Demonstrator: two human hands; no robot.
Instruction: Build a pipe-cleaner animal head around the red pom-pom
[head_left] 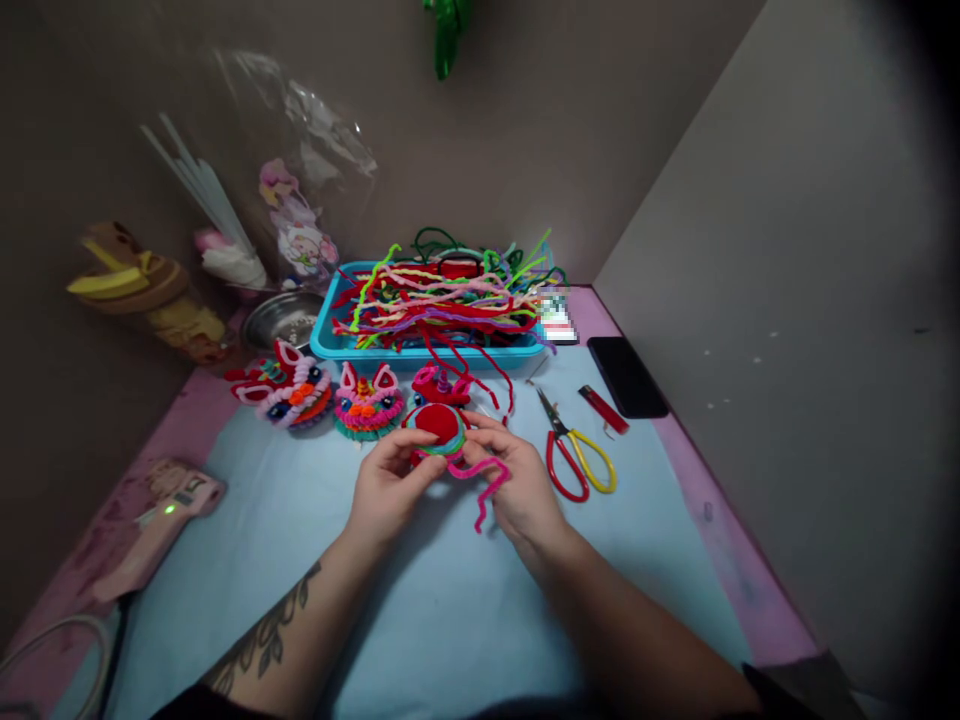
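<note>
Between both hands is a small round pipe-cleaner piece (439,424), red on top with a blue and green rim. My left hand (391,478) grips its left side, thumb at the front edge. Fingers of my right hand (517,475) close on the opposite side. From its lower edge a loose pink pipe cleaner (491,480) hangs bent in front of my right palm. Just behind stands a red pipe-cleaner figure (444,385), partly hidden by the round piece. To its left sit a pink lion-head figure (367,400) and a larger one (292,392).
Behind the figures, a blue tray (435,357) overflows with coloured pipe cleaners. On the right lie scissors (574,455), a red strip-shaped object (604,409) and a black phone (627,376). A pink glue gun (161,525) with a lit green light, a metal bowl (262,325) and a brown-yellow cup (161,290) are left.
</note>
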